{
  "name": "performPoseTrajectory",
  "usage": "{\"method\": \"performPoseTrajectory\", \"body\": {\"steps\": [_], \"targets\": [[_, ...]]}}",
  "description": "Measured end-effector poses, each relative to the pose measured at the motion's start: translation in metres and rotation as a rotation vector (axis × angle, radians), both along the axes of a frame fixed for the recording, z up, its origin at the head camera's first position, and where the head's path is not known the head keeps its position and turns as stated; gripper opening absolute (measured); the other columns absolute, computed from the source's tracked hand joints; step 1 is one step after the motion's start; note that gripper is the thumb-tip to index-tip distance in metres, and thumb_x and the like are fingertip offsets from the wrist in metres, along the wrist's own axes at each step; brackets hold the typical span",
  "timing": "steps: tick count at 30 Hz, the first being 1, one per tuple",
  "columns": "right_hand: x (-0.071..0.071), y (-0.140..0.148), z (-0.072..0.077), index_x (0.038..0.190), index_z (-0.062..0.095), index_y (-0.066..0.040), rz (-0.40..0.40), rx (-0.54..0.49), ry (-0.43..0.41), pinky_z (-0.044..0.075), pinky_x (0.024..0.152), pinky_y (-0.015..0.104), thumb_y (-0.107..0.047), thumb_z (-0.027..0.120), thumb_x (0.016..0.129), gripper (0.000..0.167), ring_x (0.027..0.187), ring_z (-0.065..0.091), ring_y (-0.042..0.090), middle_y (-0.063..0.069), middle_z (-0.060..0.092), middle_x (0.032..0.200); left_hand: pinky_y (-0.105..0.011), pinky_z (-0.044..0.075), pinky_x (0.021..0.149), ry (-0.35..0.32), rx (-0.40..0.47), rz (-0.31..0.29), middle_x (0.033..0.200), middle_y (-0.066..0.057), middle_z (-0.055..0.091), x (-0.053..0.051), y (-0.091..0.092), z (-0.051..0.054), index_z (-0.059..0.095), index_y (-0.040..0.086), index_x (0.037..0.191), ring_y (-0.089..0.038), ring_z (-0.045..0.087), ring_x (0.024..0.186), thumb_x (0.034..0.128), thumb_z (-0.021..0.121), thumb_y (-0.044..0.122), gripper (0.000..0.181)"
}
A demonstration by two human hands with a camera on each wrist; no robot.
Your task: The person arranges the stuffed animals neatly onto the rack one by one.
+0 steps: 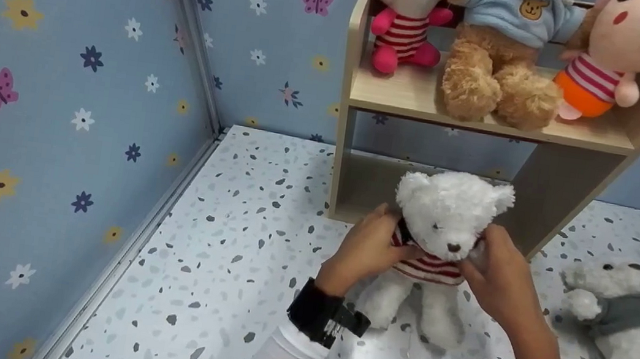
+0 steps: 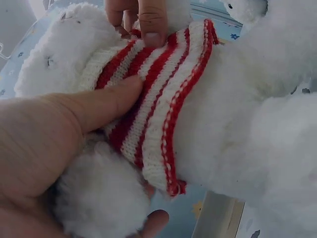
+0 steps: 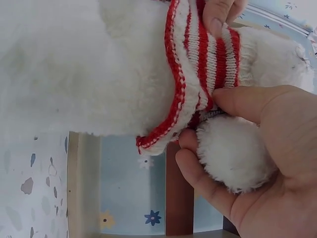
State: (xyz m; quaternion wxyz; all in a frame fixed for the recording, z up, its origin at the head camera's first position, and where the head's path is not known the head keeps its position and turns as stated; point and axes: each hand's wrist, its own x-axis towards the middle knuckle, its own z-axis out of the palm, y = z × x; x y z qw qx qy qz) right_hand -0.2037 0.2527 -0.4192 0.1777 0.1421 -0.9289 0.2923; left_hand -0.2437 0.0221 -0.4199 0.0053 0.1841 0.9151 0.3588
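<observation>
A white teddy bear in a red and white striped knit sweater faces me, upright in front of the shelf unit. My left hand grips its body at one side, the thumb lying across the sweater's front. On the other side my right hand holds the bear the same way. In the left wrist view, the left thumb presses on the stripes beside a fluffy paw. The right wrist view has the other paw within the curl of the right fingers. Behind the bear, some fingertips are hidden.
A wooden shelf unit stands behind the bear. On its upper shelf sit a pink-limbed doll, a brown bear and an orange-bottomed doll. Another white bear in a grey top lies to the right on the speckled surface.
</observation>
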Motion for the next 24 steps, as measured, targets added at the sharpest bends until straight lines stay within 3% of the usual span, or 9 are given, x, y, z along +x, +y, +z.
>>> {"method": "performPoseTrajectory", "body": {"steps": [4,9,19,24], "targets": [[0.0,-0.0015,-0.0018,0.123,0.05,-0.002,0.002,0.014,0.004,0.046,0.076,0.052,-0.005,0.069,0.092,0.037,0.089,0.057,0.034,0.015,0.056,0.108,-0.042,0.046,0.113,-0.006,-0.024,0.022,0.147,-0.009,0.058,-0.0009,0.0023,-0.0015,0.051,0.012,0.148,-0.028,0.056,0.135,0.088,0.079,0.039,0.071],[0.0006,-0.0029,-0.0019,0.121,0.051,-0.004,0.001,0.007,0.005,0.048,0.076,0.052,-0.007,0.071,0.093,0.035,0.092,0.06,0.034,0.014,0.057,0.109,-0.04,0.056,0.099,0.002,-0.022,0.051,0.127,-0.01,0.071,-0.002,0.0049,-0.0025,0.058,0.011,0.134,-0.027,0.069,0.116,0.091,0.077,0.03,0.05],[0.0021,-0.0047,0.0018,0.119,0.051,-0.005,0.012,-0.029,-0.027,0.048,0.083,0.052,-0.008,0.072,0.093,0.033,0.1,0.06,0.033,0.012,0.058,0.114,-0.04,0.06,0.079,0.077,0.03,0.131,0.115,-0.009,0.076,-0.005,0.0023,-0.004,0.066,0.013,0.121,-0.027,0.073,0.101,0.0901,0.075,0.019,0.033],[0.0012,-0.0044,0.0029,0.119,0.054,-0.004,0.034,-0.053,0.049,0.048,0.08,0.044,-0.007,0.073,0.092,0.033,0.098,0.059,0.027,0.012,0.058,0.114,-0.039,0.06,0.075,0.115,0.046,0.174,0.112,-0.01,0.076,-0.0068,0.0012,-0.0048,0.066,0.011,0.123,-0.027,0.073,0.098,0.09,0.074,0.017,0.035]]}}
